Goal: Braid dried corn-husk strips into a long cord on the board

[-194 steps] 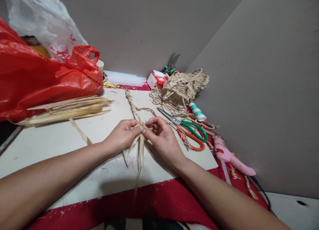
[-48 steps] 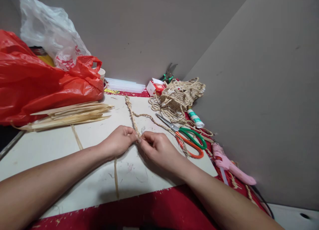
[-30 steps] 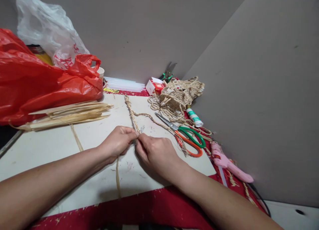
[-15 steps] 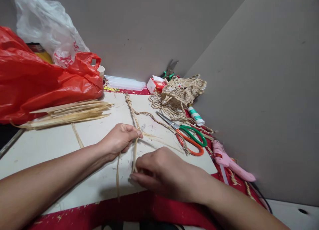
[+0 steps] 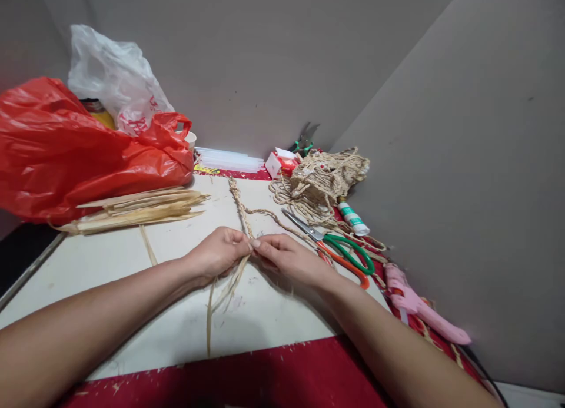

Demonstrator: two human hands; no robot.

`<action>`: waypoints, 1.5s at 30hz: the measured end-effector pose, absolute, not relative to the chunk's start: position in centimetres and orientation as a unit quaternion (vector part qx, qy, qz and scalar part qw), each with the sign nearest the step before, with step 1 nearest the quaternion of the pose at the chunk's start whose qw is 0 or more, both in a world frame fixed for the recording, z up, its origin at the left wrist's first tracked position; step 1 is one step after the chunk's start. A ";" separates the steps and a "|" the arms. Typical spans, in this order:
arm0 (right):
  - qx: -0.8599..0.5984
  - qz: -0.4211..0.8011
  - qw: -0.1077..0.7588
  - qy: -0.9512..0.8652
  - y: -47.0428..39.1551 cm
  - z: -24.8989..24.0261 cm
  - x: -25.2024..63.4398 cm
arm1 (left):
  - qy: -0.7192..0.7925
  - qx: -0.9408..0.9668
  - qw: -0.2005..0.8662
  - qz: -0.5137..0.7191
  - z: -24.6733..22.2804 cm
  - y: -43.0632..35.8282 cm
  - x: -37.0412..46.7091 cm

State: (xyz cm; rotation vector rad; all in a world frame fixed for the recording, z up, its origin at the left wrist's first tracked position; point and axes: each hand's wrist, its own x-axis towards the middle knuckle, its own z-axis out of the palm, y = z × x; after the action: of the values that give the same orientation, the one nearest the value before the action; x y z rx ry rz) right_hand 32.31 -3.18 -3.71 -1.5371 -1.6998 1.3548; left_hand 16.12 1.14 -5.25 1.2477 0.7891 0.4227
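A braided husk cord [image 5: 241, 205] runs from the far side of the white board down to my hands. My left hand [image 5: 223, 250] pinches its near end between thumb and fingers. Fingertips meeting it from the other side, my right hand [image 5: 282, 255] is closed at the same spot on the cord. Loose husk strands [image 5: 233, 283] hang below the pinch toward me, one long strip reaching lower on the board. What lies exactly between the fingertips is hidden. Right of my hands rest scissors [image 5: 329, 237] with one green and one orange handle.
Dried husks [image 5: 141, 211] lie at left before a red plastic bag [image 5: 88, 155]. A heap of braided cord [image 5: 324, 178] sits at the back right, near a white-green tube [image 5: 354, 218]. A pink glue gun [image 5: 424, 308] lies along the right edge. Grey walls stand behind.
My right hand has moved up and away from me, from the strands' lower part to beside my left fingertips. The strands now hang loose below. The view has shifted slightly.
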 end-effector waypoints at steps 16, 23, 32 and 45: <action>-0.551 0.623 0.336 -0.442 -3.3 -6.0 31.8 | 0.347 0.640 0.685 0.029 -3.4 1.8 15.3; -0.511 0.671 0.398 -0.361 -4.1 -6.0 30.6 | 0.365 0.614 0.694 0.093 -4.3 -0.7 16.1; -0.504 0.658 0.384 -0.406 -4.5 -6.0 30.2 | 0.394 0.651 0.632 0.147 -4.9 -1.8 16.4; -0.499 0.682 0.369 -0.386 -3.9 -5.7 31.4 | 0.360 0.604 0.711 -0.004 -3.9 2.8 15.2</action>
State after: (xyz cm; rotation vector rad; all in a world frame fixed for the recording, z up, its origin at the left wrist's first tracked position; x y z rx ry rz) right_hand 31.44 -3.90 -5.75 -1.2815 -0.9896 1.7511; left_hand 15.23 2.75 -3.87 1.3392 0.7990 -0.0084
